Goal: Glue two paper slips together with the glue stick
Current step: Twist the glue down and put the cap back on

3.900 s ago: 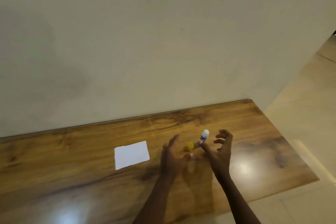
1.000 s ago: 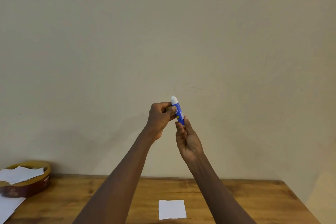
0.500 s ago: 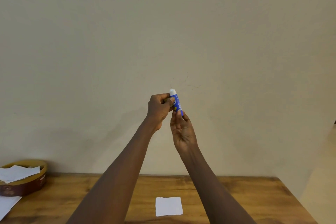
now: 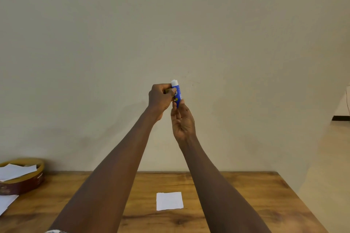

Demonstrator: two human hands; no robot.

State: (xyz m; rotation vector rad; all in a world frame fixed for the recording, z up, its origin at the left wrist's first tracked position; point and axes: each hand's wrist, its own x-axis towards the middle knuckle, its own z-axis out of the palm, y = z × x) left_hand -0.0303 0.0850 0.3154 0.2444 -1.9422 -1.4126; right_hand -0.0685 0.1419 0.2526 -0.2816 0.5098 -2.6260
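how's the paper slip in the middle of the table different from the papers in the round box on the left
The paper slip lies alone and flat on the bare wooden table; the papers sit piled in the round box, sticking up over its rim. The slip is a small, neat square, fully visible; the boxed papers look larger, overlap at angles, and are cut off by the frame edge. Both are plain white.

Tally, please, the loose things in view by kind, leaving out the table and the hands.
Glue stick: 1, held up by both hands.
Paper slip alone on the table: 1.
Round container holding papers: 1.
Paper sheet at the left edge: 1.
Total: 4; papers inside the container cannot be counted.
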